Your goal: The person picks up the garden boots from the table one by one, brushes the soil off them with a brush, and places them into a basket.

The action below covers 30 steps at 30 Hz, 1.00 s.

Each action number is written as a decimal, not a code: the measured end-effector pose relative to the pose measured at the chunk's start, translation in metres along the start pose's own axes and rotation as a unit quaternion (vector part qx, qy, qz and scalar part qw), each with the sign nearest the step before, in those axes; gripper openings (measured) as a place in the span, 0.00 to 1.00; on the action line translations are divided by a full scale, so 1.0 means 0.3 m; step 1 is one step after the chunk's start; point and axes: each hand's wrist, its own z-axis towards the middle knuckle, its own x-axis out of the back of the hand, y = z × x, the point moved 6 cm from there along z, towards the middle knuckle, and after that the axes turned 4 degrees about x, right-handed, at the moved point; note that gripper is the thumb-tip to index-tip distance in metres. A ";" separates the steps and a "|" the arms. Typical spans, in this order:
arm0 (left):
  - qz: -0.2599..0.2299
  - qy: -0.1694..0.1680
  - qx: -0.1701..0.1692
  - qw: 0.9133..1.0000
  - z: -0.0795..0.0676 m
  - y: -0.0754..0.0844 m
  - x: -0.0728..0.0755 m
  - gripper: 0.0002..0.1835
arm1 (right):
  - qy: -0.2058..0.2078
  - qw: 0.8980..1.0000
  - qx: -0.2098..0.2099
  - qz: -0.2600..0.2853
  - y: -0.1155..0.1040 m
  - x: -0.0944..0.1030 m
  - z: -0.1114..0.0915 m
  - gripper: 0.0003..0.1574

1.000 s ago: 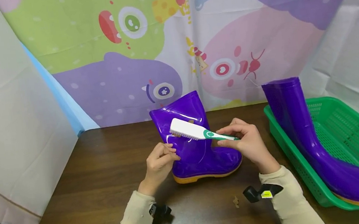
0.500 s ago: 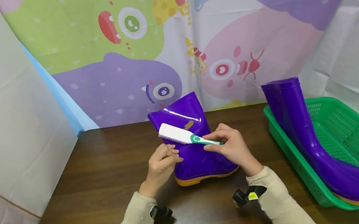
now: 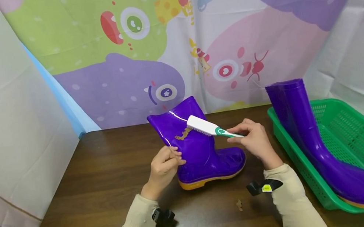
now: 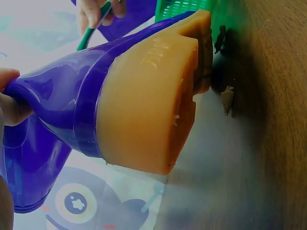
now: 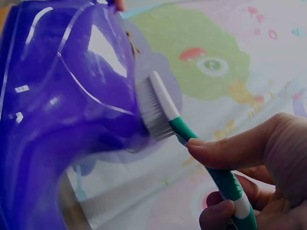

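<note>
A purple rain boot [image 3: 196,154] with a yellow-orange sole [image 4: 139,100] stands on the table, its shaft leaning left. My left hand [image 3: 165,169] pinches the back of the shaft between thumb and fingers. In my right hand [image 3: 254,141] is the green-and-white handle of a scrubbing brush [image 3: 203,126]. The brush's bristles [image 5: 152,110] lie against the shaft side in the right wrist view. Just left of the brush head, a brown mud-like patch [image 3: 183,133] marks the purple surface.
On the right, a second purple boot [image 3: 319,151] leans in a green plastic basket [image 3: 283,154]. A small brown crumb [image 3: 239,205] lies on the wooden table [image 3: 109,180] in front of the boot. A cartoon-printed cloth [image 3: 126,86] hangs behind the table.
The brush stroked left across the shaft, then moved back right and up. More of the brown patch now shows. The boot's top has shifted slightly left; my left hand keeps its hold.
</note>
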 end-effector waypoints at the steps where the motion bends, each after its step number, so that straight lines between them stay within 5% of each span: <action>1: 0.000 -0.001 0.000 1.000 0.000 0.000 0.000 0.15 | 0.001 1.000 -0.002 -0.005 0.007 0.009 0.001 0.17; 9: 0.001 -0.003 0.002 1.000 0.001 -0.001 -0.002 0.15 | 0.039 0.999 0.025 -0.021 -0.016 0.091 -0.003 0.16; 14: -0.001 0.001 -0.004 1.000 -0.002 0.003 -0.004 0.16 | 0.062 0.994 0.069 0.049 -0.087 0.106 -0.024 0.17; 24: 0.009 0.000 -0.012 1.000 -0.006 0.013 -0.017 0.16 | -0.007 0.976 0.166 0.143 -0.219 -0.017 -0.076 0.17; 30: 0.016 -0.002 -0.007 1.000 -0.005 0.016 -0.018 0.17 | -0.027 0.981 0.143 0.131 -0.198 -0.094 -0.075 0.16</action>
